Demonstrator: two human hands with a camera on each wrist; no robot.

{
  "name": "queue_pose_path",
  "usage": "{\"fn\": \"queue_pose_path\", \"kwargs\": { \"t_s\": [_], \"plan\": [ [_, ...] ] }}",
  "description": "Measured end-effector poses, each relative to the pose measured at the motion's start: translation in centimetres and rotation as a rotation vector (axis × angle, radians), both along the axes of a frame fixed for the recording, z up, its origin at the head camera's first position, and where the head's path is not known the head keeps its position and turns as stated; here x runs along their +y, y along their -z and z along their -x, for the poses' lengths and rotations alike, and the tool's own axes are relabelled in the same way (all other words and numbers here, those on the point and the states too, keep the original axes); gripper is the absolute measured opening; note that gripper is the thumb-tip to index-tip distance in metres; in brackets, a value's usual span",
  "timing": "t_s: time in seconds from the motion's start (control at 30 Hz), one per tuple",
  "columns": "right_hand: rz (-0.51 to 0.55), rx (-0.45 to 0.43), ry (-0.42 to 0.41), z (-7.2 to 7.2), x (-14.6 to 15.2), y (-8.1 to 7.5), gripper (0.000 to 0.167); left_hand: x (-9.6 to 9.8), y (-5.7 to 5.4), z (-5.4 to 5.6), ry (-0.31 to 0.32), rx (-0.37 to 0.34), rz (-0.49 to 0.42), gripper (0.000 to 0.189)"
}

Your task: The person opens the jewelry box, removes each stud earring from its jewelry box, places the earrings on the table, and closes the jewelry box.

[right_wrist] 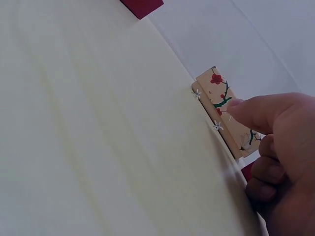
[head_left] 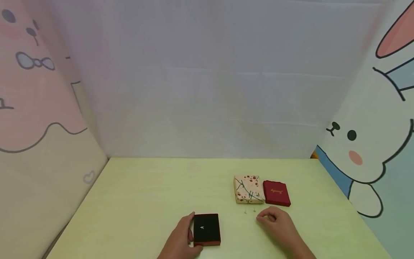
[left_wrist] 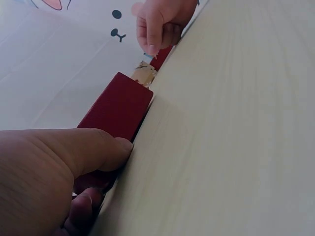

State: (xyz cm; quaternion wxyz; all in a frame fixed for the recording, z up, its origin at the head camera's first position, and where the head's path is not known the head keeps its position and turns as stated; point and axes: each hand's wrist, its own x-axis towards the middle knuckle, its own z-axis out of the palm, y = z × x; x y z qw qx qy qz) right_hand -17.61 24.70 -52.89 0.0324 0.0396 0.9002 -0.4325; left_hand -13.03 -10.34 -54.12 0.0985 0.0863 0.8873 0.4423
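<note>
A red jewelry box with a black inner pad lies on the table, and one small silver star sits on the pad. My left hand grips the box by its left side; in the left wrist view the thumb presses along its red wall. To the right, my right hand is over the table with thumb and forefinger together, pinching a tiny silver star-shaped stud, mostly hidden at the fingertips. Two similar star studs lie on the table near that hand.
Behind the right hand lies a cream box with a red flower and green branch print. Beside it is a dark red lid with gold lettering. A pale cloth wall closes off the table's far edge, with cartoon-printed cloth on both sides.
</note>
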Motion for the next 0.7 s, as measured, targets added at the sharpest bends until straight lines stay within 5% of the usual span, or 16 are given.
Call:
{"fn": "queue_pose_path", "kwargs": {
  "t_s": [0.4, 0.7],
  "plan": [
    [-0.177, 0.095, -0.077, 0.1, 0.18, 0.18, 0.011, 0.05, -0.08, -0.08, -0.001, 0.028, 0.01, 0.097],
    [-0.135, 0.079, -0.055, 0.03, 0.13, 0.19, 0.01, 0.09, -0.02, -0.07, -0.01, 0.012, 0.02, 0.098]
  ]
}}
